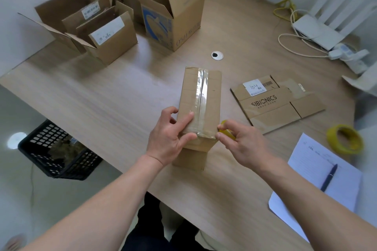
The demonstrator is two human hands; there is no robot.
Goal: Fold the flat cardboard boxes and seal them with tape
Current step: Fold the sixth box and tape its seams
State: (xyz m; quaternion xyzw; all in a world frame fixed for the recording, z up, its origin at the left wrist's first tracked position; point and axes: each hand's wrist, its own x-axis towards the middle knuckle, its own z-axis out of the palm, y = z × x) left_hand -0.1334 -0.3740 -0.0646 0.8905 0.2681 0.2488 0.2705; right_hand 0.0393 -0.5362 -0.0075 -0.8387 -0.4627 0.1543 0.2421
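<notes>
The left hand (167, 138) gripped the near end of the folded box (199, 108), thumb pressing the clear tape (201, 96) at its edge; the right hand (242, 144) pinched a small yellow object (225, 133), largely hidden. The box stood mid-table (102, 98) and was probably light, stiff and best held by its sides. Its underside was unseen.

The lone head camera looked down and forward from close above the table (102, 96), wide-angled, across to the wall.
</notes>
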